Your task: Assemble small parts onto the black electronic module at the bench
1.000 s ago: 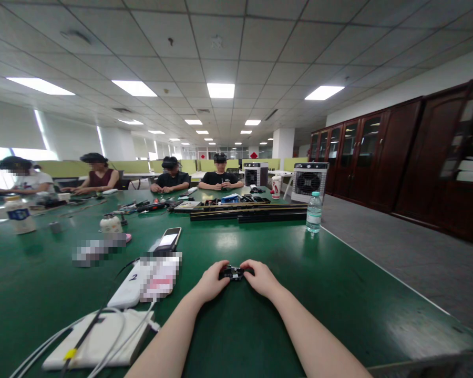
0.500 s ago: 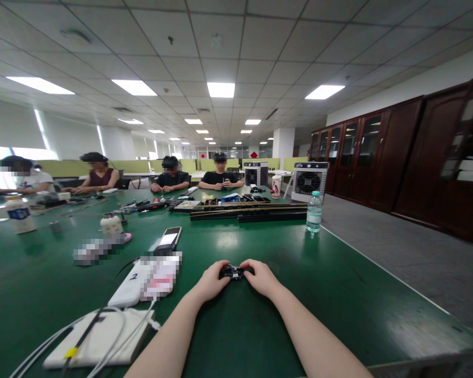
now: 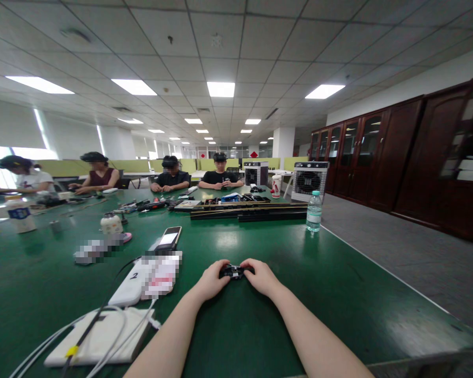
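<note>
A small black device with silvery and white parts (image 3: 234, 272) sits between my two hands, low over the green table (image 3: 228, 325) or resting on it; I cannot tell which. Its exact kind is too small to make out. My left hand (image 3: 212, 278) grips its left end, fingers behind and thumb in front. On the right end, my right hand (image 3: 260, 275) holds it with bent fingers and thumb. Both hands partly cover the device's ends.
Left of my arms lie a phone (image 3: 170, 239), a white power bank (image 3: 132, 283) and a white box (image 3: 102, 338) with cables across it. A water bottle (image 3: 314, 211) stands at the right edge. Black rails (image 3: 248, 214) lie farther back. Several people sit around the table.
My hands and the device stay nearly in place. At the far left, a seated person's head has shifted slightly.
</note>
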The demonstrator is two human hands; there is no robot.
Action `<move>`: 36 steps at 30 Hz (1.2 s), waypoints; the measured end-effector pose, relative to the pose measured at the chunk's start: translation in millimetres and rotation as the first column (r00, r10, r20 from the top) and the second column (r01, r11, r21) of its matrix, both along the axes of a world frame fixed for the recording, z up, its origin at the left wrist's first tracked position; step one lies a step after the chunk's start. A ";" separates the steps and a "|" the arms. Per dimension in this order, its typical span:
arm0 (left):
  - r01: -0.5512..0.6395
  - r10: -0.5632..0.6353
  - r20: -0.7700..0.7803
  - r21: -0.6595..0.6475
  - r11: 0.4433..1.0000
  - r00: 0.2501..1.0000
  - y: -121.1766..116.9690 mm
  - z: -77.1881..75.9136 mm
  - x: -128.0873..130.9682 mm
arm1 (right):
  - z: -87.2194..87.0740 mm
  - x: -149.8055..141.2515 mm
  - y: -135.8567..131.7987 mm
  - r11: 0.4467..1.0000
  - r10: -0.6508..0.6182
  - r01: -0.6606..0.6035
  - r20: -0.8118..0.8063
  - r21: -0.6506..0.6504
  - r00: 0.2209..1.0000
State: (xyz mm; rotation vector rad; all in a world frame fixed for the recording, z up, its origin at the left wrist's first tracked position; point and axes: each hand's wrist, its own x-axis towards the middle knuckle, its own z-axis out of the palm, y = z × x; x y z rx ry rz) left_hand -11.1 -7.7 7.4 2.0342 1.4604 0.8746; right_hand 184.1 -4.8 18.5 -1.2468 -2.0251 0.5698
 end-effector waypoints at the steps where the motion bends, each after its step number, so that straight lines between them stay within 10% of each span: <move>1: -0.001 0.001 0.000 0.001 1.000 1.000 -0.1 0.0 0.1 | 0.0 0.0 0.0 1.000 -0.001 0.001 0.001 0.001 1.000; 36: -0.007 0.011 -0.052 0.080 0.997 0.999 5.1 -11.4 -1.3 | -6.2 -6.1 -0.8 0.996 -0.021 0.018 0.030 0.091 0.999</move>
